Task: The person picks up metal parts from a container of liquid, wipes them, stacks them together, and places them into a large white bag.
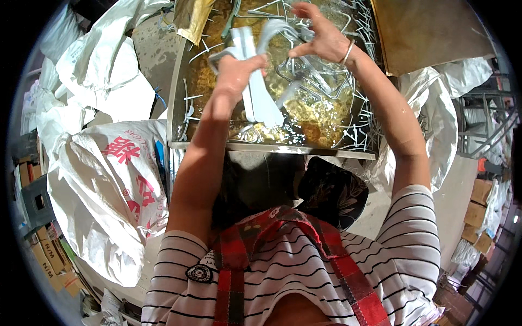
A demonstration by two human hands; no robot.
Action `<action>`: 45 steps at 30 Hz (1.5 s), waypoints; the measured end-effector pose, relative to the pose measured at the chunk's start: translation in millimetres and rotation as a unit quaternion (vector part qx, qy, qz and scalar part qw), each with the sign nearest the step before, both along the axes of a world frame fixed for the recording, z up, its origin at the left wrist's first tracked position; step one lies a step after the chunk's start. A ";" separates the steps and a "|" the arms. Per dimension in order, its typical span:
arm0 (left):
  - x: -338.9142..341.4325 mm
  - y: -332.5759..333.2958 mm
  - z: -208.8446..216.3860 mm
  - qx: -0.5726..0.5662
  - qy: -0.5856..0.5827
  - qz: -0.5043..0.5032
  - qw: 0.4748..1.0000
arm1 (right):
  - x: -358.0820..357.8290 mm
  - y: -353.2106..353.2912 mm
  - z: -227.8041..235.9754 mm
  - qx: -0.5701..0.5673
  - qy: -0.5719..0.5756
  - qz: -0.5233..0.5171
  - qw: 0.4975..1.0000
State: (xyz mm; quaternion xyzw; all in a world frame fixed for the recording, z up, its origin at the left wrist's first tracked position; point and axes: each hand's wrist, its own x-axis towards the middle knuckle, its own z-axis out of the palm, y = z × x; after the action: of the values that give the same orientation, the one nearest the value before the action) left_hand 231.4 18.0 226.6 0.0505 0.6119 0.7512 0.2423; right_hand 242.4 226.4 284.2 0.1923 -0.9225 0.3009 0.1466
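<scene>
My left hand [239, 73] is closed round a bundle of long, flat, light-grey plastic pieces [265, 100], held tilted above a metal tub of water. At their top a curved grey piece [277, 28] is smeared by motion. My right hand [324, 39] is raised to the right, fingers spread and thumb apart, close to that curved piece; a light band [349, 51] circles its wrist. Beneath the hands, grey plastic frames shaped like hangers [321, 81] lie in the yellowish, rippling water. How the held pieces join is hidden by my left hand.
The metal tub's rim [272, 149] runs across in front of me. Thin white plastic sticks [356, 130] lie along its right side. A brown panel [429, 32] stands at the upper right. White woven sacks [103, 179] crowd the left; a white sheet [429, 114] hangs at the right.
</scene>
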 end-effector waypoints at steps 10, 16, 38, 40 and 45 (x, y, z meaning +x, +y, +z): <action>-21.7 -20.9 -5.1 0.078 -0.169 0.092 0.978 | 51.3 47.7 -218.2 0.248 -0.350 -0.306 0.850; -21.1 -14.0 -22.7 0.027 -0.164 0.126 0.978 | 42.3 81.0 -186.1 0.203 -0.367 -0.239 0.876; 7.5 14.9 -19.0 0.212 -0.220 -0.029 0.952 | 65.8 57.7 -33.6 -0.491 -0.423 -0.116 0.753; 9.9 15.3 -13.5 0.241 -0.236 -0.002 0.941 | 56.7 53.5 -42.2 -0.470 -0.414 -0.119 0.771; -17.2 -4.6 -20.2 0.242 -0.196 0.113 0.943 | 56.8 48.4 -72.1 -0.479 -0.377 -0.046 0.791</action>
State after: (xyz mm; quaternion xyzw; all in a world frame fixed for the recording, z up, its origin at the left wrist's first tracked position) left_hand 214.2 13.4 206.4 -0.1103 0.3537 0.8941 0.2517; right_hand 299.3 274.8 212.1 -0.0741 -0.6503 0.7455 -0.1259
